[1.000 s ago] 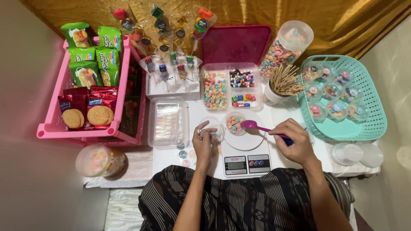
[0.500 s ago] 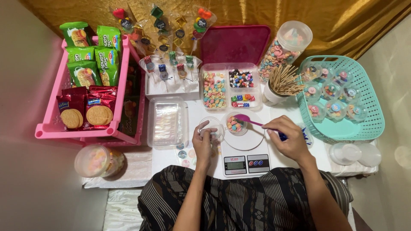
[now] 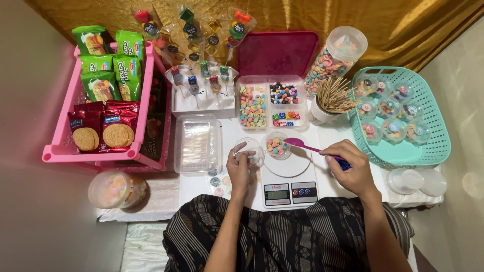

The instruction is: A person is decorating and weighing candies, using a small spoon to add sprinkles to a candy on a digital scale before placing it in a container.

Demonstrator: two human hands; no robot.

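From the head camera, the right hand [image 3: 353, 168] grips the handle of a purple spoon [image 3: 302, 145], whose long axis runs left and slightly up, its bowl at the right rim of the small candy cup [image 3: 277, 145] on the kitchen scale [image 3: 289, 177]. The left hand [image 3: 239, 163] pinches an empty clear cup [image 3: 250, 148] just left of the candy cup, apparently by its near rim, so the right hand's spoon is nearer the candy.

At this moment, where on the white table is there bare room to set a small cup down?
Bare patches: between the clear rectangular tub and the white kitchen scale's round platform, above the left hand; and between the scale and the teal plastic basket, though the right hand holding the purple spoon covers part. The back row is crowded.
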